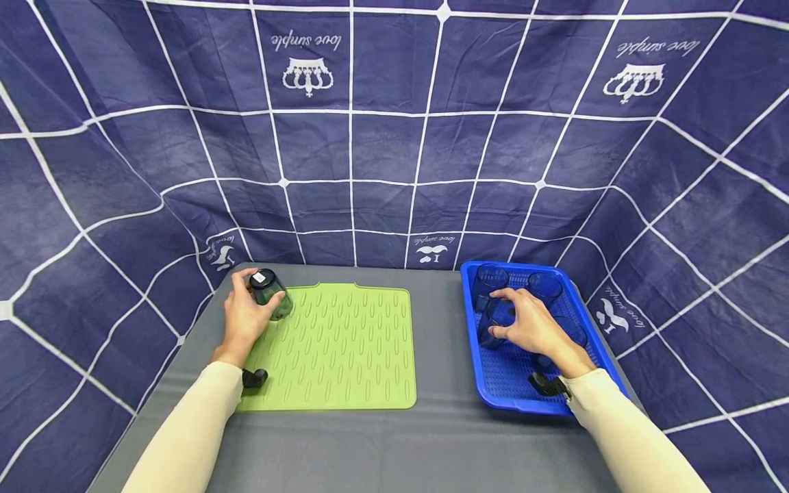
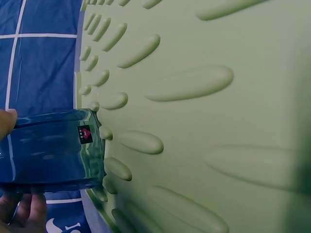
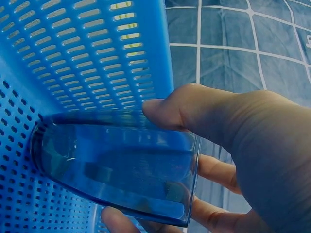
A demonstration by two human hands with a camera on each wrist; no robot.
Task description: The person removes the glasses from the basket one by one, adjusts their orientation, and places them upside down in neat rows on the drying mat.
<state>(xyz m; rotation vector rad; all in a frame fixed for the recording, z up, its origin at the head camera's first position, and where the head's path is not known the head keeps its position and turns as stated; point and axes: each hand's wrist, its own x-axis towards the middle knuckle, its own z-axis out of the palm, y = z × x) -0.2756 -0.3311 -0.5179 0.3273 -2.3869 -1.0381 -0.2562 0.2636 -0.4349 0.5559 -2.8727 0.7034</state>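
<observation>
At the far left corner of the ribbed green mat (image 1: pixel 345 356), my left hand (image 1: pixel 242 311) grips a tinted drinking glass (image 1: pixel 281 306) between thumb and fingers. A white label shows on the glass's upper end. In the left wrist view that glass (image 2: pixel 48 150) meets the mat with its lower end, a small dark sticker close to it. On the right, my right hand (image 1: pixel 533 329) reaches into a blue plastic basket (image 1: pixel 476 363). Its thumb and fingers curl around the upper part of another glass (image 3: pixel 116 165), which stands by the basket's perforated side wall.
More clear glasses stand in the basket: one at its back left (image 1: pixel 491 277), another glass at the back right (image 1: pixel 545 284), and a further glass (image 1: pixel 574 333) beside the right hand. Grey tabletop (image 1: pixel 440 342) lies between mat and basket. Dark blue gridded cloth (image 1: pixel 394 150) encloses the table.
</observation>
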